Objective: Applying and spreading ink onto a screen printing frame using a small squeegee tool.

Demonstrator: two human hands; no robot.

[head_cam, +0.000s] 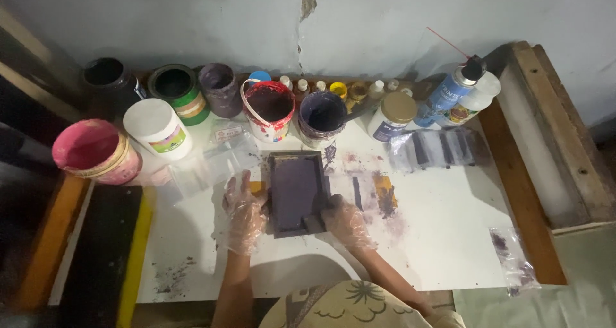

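Note:
A small dark screen-printing frame (297, 193), its mesh covered in purple ink, lies flat on the white table (449, 238). My left hand (244, 209), in a clear plastic glove, rests against the frame's left edge. My right hand (345, 220), also gloved, grips a small dark squeegee (314, 223) at the frame's near right corner. A yellow patch (256, 187) shows under the frame's left side.
Paint pots line the back: a pink tub (96, 151), a white jar (158, 128), a red-stained bucket (268, 110), a purple pot (323, 116). Small bottles, a spray can (449, 90) and plastic bags (439, 148) sit at right. A wooden frame (558, 135) bounds the right edge.

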